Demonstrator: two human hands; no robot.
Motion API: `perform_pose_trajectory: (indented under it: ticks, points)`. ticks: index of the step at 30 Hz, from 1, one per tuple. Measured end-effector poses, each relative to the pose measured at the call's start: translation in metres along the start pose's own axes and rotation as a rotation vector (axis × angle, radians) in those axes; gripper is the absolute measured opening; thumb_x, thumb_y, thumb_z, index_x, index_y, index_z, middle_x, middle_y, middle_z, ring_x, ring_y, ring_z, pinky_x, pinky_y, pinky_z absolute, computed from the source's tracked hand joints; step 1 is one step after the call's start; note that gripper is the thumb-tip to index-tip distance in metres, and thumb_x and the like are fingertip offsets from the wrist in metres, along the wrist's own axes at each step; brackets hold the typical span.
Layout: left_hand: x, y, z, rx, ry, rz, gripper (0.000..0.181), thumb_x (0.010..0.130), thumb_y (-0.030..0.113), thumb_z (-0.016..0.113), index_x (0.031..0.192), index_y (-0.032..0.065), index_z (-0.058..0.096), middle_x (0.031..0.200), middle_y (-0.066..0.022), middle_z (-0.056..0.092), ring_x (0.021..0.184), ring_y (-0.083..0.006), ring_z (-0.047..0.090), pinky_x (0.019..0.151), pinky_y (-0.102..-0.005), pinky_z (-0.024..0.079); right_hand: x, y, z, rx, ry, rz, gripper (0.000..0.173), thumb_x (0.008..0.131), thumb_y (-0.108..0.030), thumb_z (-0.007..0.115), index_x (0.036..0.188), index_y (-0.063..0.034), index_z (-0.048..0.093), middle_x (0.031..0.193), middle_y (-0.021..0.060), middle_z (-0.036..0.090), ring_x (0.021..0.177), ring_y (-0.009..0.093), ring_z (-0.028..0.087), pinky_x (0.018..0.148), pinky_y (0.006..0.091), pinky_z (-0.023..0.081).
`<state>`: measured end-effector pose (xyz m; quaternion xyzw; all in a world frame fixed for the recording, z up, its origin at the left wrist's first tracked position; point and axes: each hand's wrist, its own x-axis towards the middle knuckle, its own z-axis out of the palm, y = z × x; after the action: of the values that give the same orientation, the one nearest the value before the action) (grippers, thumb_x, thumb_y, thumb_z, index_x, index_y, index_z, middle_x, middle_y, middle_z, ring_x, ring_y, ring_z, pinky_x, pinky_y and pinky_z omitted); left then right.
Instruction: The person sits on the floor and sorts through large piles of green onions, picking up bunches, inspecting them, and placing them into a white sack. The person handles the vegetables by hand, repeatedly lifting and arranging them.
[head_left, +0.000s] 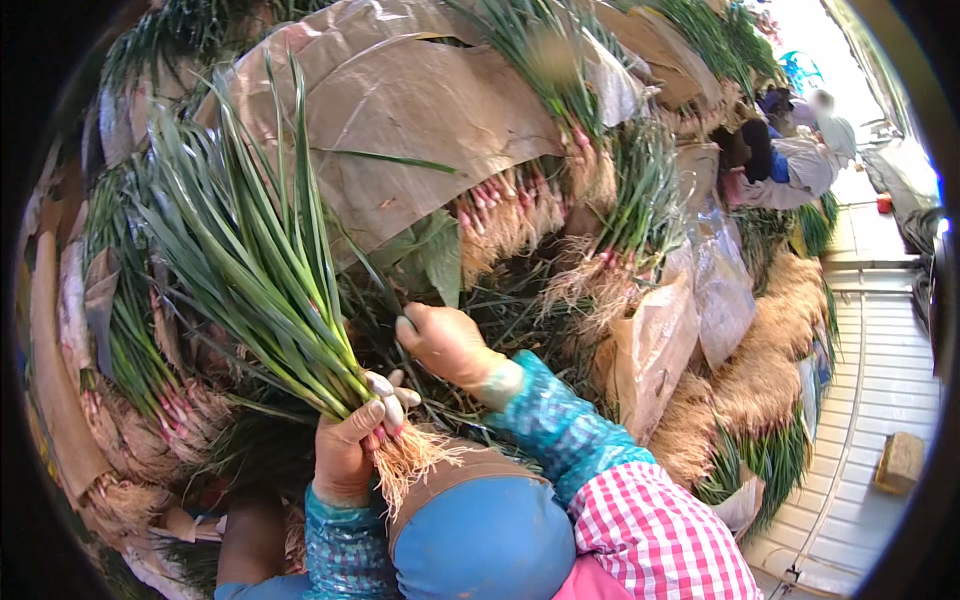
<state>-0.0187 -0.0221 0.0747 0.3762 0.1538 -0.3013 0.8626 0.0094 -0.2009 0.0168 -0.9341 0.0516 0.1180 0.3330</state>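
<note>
My left hand (346, 448) grips a bunch of green onions (281, 300) just above its roots. The long leaves fan up and left, while pale, stringy roots (409, 459) hang below the pinkish-white bulbs. To the right of the bunch, my right hand (450, 346) has its fingers curled together, with a dark green leaf (373, 271) running into the fingertips. Loose trimmed leaves (510, 322) lie in a dark heap beneath and beyond that hand. Blue patterned sleeves (574, 420) cover both forearms.
Brown paper (420, 112) covers a large onion bundle ahead. More bundles stand left (161, 397) and right (637, 195). Roots-up stacks (772, 337) line the right side beside a ridged pale floor (877, 360) with a brown block (900, 463). Another person (795, 161) sits at upper right.
</note>
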Motion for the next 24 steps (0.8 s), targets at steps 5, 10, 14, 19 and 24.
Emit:
perform_pose_trajectory:
  ticks: [5,10,14,19,24]
  points:
    - [0.014,0.016,0.008,-0.131,-0.097,0.142,0.035,0.083,0.008,0.064,0.115,-0.0019,0.051,0.090,-0.0132,0.063,0.079,-0.0186,0.060,0.089,-0.0396,0.050,-0.004,0.091,-0.090,-0.431,0.019,-0.598,0.032,0.088,-0.035,0.056,0.093,-0.0048,0.064,0.073,0.0125,0.064,0.070,0.022,0.064,0.052,0.0348,0.052]
    - [0.032,0.011,0.009,-0.378,-0.238,0.023,0.056,0.091,0.015,0.056,0.140,0.0043,0.032,0.082,-0.0028,0.053,0.085,-0.0159,0.054,0.088,-0.0396,0.052,0.071,0.129,-0.200,-0.587,0.702,0.260,0.064,0.081,-0.029,0.061,0.136,-0.0079,0.038,0.118,0.0217,0.054,0.093,0.037,0.062,0.079,0.0455,0.051]
    - [0.025,0.004,-0.004,-0.340,-0.108,0.030,0.063,0.085,0.013,0.064,0.139,0.0027,0.032,0.079,-0.0041,0.056,0.082,-0.0182,0.058,0.080,-0.0384,0.054,0.095,0.129,-0.185,-0.526,0.628,0.198,0.045,0.077,-0.019,0.063,0.119,-0.0063,0.053,0.101,0.0155,0.060,0.092,0.034,0.061,0.080,0.0409,0.049]
    - [0.029,0.006,-0.006,-0.345,-0.171,0.031,0.042,0.085,0.011,0.059,0.123,-0.0034,0.047,0.085,-0.0079,0.060,0.088,-0.0213,0.060,0.084,-0.0405,0.050,0.034,0.064,-0.132,0.306,0.511,-0.023,0.027,0.079,-0.016,0.073,0.098,-0.0026,0.059,0.083,0.0120,0.065,0.070,0.014,0.060,0.067,0.0277,0.050]
    - [0.032,0.012,0.028,-0.187,-0.061,-0.077,0.027,0.083,0.007,0.056,0.106,-0.0061,0.056,0.090,-0.0168,0.063,0.091,-0.0256,0.062,0.082,-0.0348,0.051,-0.017,0.006,-0.083,-0.009,0.279,-0.366,0.021,0.078,-0.014,0.072,0.091,-0.0050,0.058,0.077,0.0087,0.062,0.058,0.018,0.061,0.055,0.0279,0.050]
